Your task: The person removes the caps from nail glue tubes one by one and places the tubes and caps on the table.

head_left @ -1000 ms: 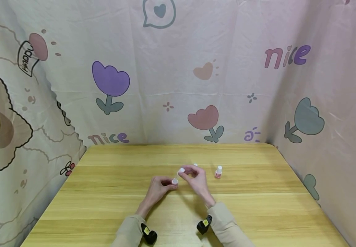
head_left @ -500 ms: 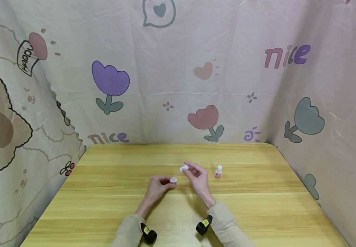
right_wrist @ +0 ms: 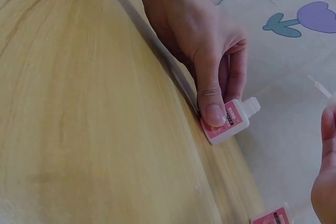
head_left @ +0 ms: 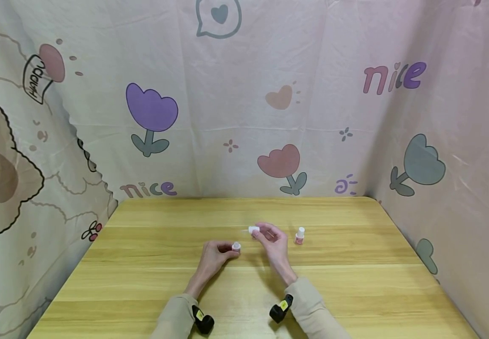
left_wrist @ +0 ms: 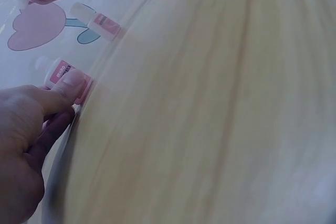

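Note:
My left hand pinches a small white bottle with a pink label between thumb and fingers, upright on the tabletop. Its threaded neck is bare, as the right wrist view shows on the bottle. To the right and a little higher, my right hand pinches a white brush cap by its sides. From that cap a thin, pale applicator stem sticks out toward the left, apart from the bottle. The right wrist view catches only part of the right hand.
A capped bottle of the same kind stands right of my right hand. The left wrist view shows another capped bottle nearer, hidden behind the right hand in the head view. A wooden table meets a printed curtain at the back.
The right hand has lifted the brush cap away from the bottle's neck and tipped it so the stem points left. The left hand with the bottle has shifted slightly left.

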A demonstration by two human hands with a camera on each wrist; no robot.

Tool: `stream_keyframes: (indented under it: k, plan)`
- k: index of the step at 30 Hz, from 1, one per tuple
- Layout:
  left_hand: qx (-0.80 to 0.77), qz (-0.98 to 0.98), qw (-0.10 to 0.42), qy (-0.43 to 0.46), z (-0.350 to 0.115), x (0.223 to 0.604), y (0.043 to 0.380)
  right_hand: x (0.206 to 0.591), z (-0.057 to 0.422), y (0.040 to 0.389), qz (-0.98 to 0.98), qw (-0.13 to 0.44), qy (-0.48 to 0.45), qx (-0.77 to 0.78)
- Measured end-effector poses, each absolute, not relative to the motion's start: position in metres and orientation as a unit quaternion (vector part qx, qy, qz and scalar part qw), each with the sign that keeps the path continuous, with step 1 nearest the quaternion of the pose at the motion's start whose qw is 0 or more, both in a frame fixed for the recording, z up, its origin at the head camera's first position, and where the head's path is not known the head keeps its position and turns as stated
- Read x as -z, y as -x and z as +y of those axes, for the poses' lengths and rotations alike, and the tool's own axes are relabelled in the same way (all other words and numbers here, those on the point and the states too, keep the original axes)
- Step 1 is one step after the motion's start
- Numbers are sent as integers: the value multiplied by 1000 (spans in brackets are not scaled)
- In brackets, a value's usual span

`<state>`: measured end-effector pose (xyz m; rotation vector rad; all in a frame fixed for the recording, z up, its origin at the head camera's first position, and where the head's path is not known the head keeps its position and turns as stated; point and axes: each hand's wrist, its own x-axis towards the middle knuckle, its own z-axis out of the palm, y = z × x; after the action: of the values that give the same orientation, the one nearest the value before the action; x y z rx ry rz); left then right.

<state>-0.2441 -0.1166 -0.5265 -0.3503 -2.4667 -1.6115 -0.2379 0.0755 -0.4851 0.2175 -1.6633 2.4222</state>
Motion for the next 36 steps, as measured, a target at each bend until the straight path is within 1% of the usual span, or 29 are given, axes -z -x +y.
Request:
stream_keyframes:
  k: [8,14,20,27,33,36]
  plan:
    - [535,-832,93,116,-118,527,245,488,77,236,-567,83,-82,-816]
    - [536,-830,98,121,-118,527,245,490,79,237,-582,48,-95,-806]
    - [539,-826,100,128,-119,528,246,493,77,238,-639,25,-101,-763]
    - [539,-829,93,115,-121,529,246,497,74,239,-701,7,-96,-707]
    - [538,-829,100,118,-122,531,247,500,73,239,-686,-26,-103,-720]
    - [538,-828,105,120,-122,531,247,502,73,240,-674,-33,-110,-730]
